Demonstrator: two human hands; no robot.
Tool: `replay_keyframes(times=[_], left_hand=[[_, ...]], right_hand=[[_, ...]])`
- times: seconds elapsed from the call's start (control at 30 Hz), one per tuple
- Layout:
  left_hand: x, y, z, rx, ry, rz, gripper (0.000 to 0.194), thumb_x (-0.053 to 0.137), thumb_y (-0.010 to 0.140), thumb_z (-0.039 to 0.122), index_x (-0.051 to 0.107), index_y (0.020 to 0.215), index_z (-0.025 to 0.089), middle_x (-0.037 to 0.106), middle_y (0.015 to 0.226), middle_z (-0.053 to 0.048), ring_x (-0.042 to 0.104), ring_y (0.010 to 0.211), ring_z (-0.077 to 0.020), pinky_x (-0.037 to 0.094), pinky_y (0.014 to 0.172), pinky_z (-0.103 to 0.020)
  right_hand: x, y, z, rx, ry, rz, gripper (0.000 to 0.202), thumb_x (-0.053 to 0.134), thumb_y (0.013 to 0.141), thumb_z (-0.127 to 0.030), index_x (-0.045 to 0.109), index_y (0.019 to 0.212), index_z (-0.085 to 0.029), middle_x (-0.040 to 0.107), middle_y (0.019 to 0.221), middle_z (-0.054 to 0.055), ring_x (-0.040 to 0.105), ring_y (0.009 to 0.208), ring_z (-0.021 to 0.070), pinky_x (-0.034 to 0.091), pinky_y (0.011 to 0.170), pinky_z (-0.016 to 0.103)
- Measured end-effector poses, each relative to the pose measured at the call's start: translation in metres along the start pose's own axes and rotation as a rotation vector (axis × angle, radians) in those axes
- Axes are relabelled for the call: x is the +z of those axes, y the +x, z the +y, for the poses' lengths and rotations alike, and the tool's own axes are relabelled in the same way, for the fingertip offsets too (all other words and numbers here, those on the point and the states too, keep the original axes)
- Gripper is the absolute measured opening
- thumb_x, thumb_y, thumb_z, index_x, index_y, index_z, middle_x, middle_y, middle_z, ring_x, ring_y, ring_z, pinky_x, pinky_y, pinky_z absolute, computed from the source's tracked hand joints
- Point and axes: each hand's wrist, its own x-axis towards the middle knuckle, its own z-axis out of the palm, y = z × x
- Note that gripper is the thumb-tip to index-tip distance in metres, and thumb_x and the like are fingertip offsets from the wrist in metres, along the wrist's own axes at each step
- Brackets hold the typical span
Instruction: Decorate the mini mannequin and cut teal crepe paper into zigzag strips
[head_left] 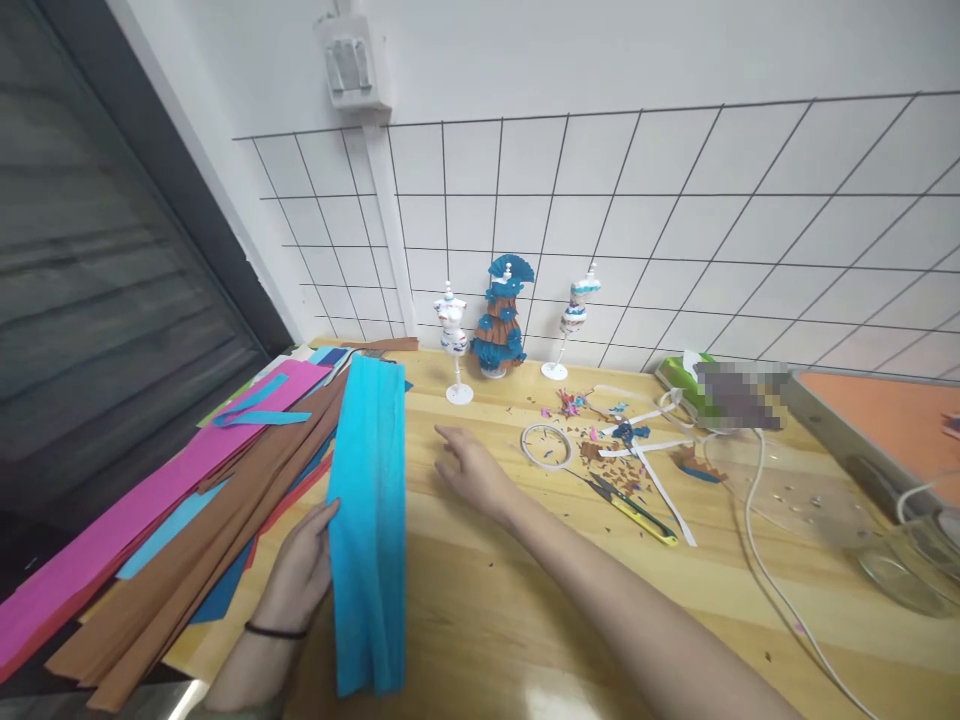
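Observation:
My left hand [304, 560], with a dark band at the wrist, grips the left edge of a long folded strip of bright blue crepe paper [367, 520]. To the right of the paper, my right hand [469, 468] is over the table with its fingers apart and nothing in them. Behind it stand a white mini dress form [452, 330], a form dressed in blue and brown paper ruffles [500, 325], and a third form [576, 310] with a white and blue wrap.
Pink paper [172, 475] and brown paper [217, 530] lie piled at the left. Right of my right hand are a tape roll [547, 446], paper scraps [600, 452], a yellow cutter [645, 517] and a white cable [757, 540]. A glass jar [911, 570] is at far right.

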Motion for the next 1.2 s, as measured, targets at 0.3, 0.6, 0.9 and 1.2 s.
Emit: replay_keyframes(times=[0.3, 0.6, 0.9, 1.2], left_hand=[[0.039, 0.013, -0.005, -0.136, -0.203, -0.132, 0.023, 0.037, 0.08, 0.012, 0.059, 0.072, 0.012, 0.067, 0.061, -0.006, 0.067, 0.065, -0.0213, 0.052, 0.078, -0.039], [0.05, 0.011, -0.016, -0.094, -0.149, -0.148, 0.019, 0.044, 0.077, 0.014, 0.061, 0.084, 0.012, 0.07, 0.071, -0.006, 0.067, 0.075, -0.0212, 0.052, 0.079, -0.035], [0.023, -0.012, -0.022, -0.168, 0.706, -0.483, 0.034, 0.062, 0.071, 0.048, 0.055, 0.082, 0.017, 0.07, 0.076, -0.008, 0.066, 0.064, -0.022, 0.049, 0.055, -0.03], [0.059, -0.006, -0.016, 0.85, 1.704, -0.251, 0.026, 0.042, 0.086, 0.039, 0.055, 0.075, 0.02, 0.064, 0.075, -0.008, 0.06, 0.079, -0.0243, 0.04, 0.071, -0.033]], right_hand=[[0.026, -0.07, 0.004, 0.442, 0.523, -0.087, 0.045, 0.051, 0.082, -0.044, 0.055, 0.112, -0.011, 0.067, 0.084, 0.01, 0.067, 0.072, 0.0183, 0.053, 0.067, 0.035], [0.015, -0.087, -0.008, 0.509, 0.625, -0.116, 0.047, 0.049, 0.078, -0.054, 0.062, 0.093, -0.011, 0.07, 0.077, 0.009, 0.066, 0.072, 0.0216, 0.052, 0.068, 0.035], [-0.038, -0.105, 0.024, 0.39, 0.119, 0.024, 0.025, 0.053, 0.076, -0.029, 0.067, 0.092, -0.015, 0.07, 0.08, 0.003, 0.062, 0.072, 0.0197, 0.046, 0.064, 0.029], [-0.048, -0.14, 0.033, 0.33, -0.283, 0.099, 0.036, 0.044, 0.085, -0.027, 0.058, 0.114, -0.01, 0.065, 0.058, 0.002, 0.062, 0.053, 0.0184, 0.046, 0.048, 0.027]])
